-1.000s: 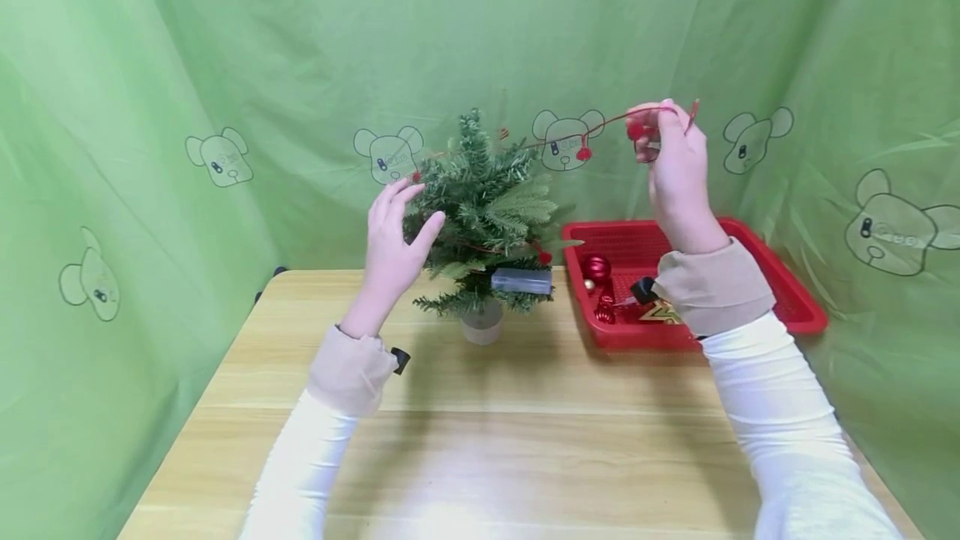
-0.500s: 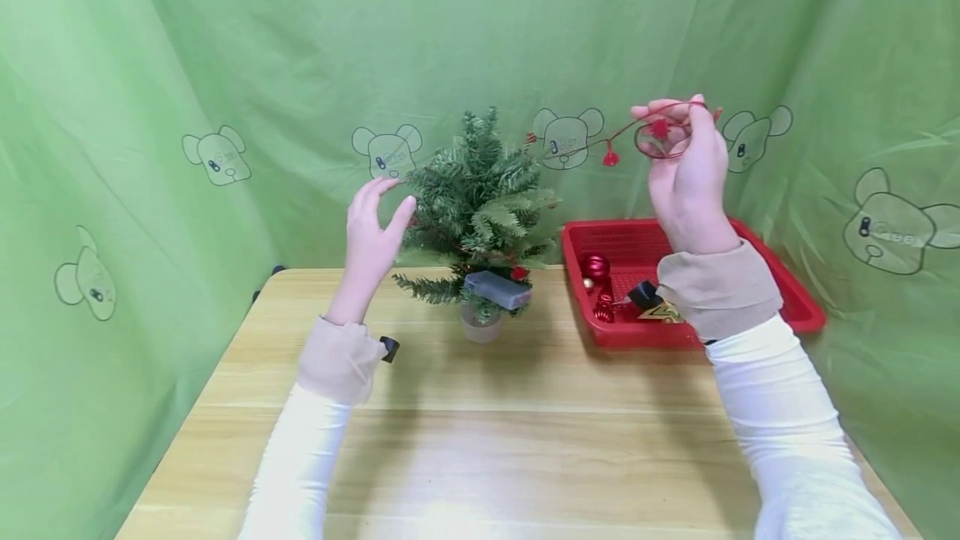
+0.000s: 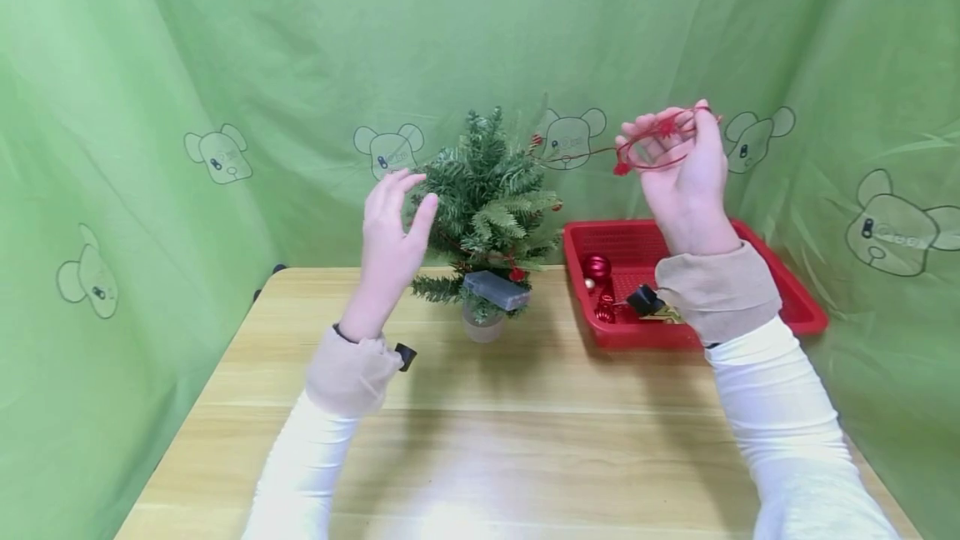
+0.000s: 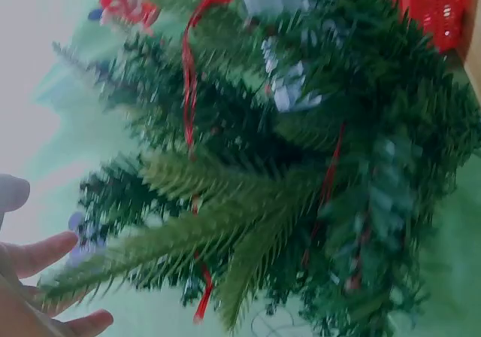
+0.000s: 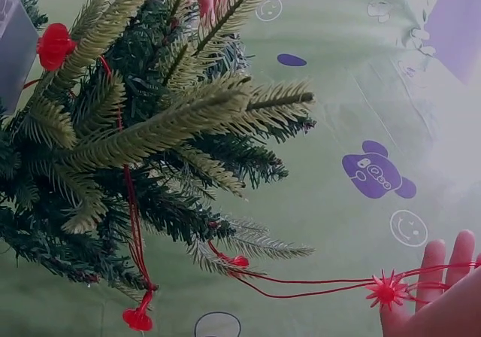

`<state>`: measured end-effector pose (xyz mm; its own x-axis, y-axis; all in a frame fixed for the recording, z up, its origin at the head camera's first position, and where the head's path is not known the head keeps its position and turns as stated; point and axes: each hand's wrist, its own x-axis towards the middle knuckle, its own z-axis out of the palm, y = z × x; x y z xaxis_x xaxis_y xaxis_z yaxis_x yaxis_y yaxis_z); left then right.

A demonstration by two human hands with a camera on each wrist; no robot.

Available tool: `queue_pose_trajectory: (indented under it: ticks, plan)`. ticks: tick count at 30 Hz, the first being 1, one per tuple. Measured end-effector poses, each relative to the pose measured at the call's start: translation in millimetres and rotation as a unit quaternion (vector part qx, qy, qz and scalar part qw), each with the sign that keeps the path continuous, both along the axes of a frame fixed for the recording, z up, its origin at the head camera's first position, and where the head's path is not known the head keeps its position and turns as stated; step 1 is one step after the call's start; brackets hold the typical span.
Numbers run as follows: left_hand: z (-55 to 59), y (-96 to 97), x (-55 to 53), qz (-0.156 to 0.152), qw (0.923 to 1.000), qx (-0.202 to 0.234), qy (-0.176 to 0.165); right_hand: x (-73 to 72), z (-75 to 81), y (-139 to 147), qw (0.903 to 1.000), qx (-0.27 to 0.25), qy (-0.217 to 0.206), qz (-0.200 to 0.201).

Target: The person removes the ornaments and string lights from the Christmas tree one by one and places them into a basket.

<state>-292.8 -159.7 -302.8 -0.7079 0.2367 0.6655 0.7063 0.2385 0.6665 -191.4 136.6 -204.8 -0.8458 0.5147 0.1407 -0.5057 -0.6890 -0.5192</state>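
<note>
A small green artificial Christmas tree stands upright in a pale pot on the table. A red light string with red ornaments winds through its branches. A grey translucent box hangs tilted at the front of the lower branches. To the right of the tree, my raised right hand holds the free end of the string in loops near the thumb, palm turned up. My left hand is at the tree's left side, fingers loosely bent with nothing held; whether it touches the needles I cannot tell.
A red plastic basket stands at the right of the table. Shiny red balls and a gold star piece, partly hidden by the right wrist camera, lie inside. Green curtains surround the table.
My right hand has moved slightly right and turned palm up, with the string gathering into loops. My left hand shifted left, then back right. The grey box has tilted and moved left.
</note>
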Motion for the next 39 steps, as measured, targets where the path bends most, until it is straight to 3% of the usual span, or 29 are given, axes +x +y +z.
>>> queue_pose_trajectory:
  ticks: [5,10,17,24,27,30,35,39]
  plan:
    - [-4.7,8.7,3.4,0.034,0.9979,-0.047,0.029,1.0,-0.5,0.4,0.9998,-0.008,0.003,0.015]
    - [-6.1,6.4,0.7,0.073,0.9939,-0.077,0.032,1.9,-2.6,0.3,0.9992,-0.009,0.022,0.031]
    - [-9.5,-0.2,-14.3,0.104,0.9914,-0.076,0.021,4.7,-3.5,3.7,0.9975,-0.009,0.039,0.059]
    - [-11.4,-5.6,-31.6,0.116,0.9917,-0.056,-0.004,11.1,-1.4,10.5,0.9962,-0.013,0.038,0.077]
    - [-11.7,-6.9,-33.4,0.110,0.9927,-0.041,-0.025,15.8,-1.0,11.3,0.9963,0.000,0.044,0.074]
    - [-10.2,-6.0,-26.9,0.083,0.9960,-0.011,-0.033,21.9,-0.8,10.3,0.9959,0.019,0.054,0.070]
    - [-5.0,2.0,-6.5,0.025,0.9994,0.015,0.017,28.7,0.5,3.6,0.9941,0.053,0.068,0.065]
    - [-1.5,10.0,8.5,0.005,0.9973,0.007,0.072,30.0,1.2,-2.4,0.9933,0.072,0.070,0.057]
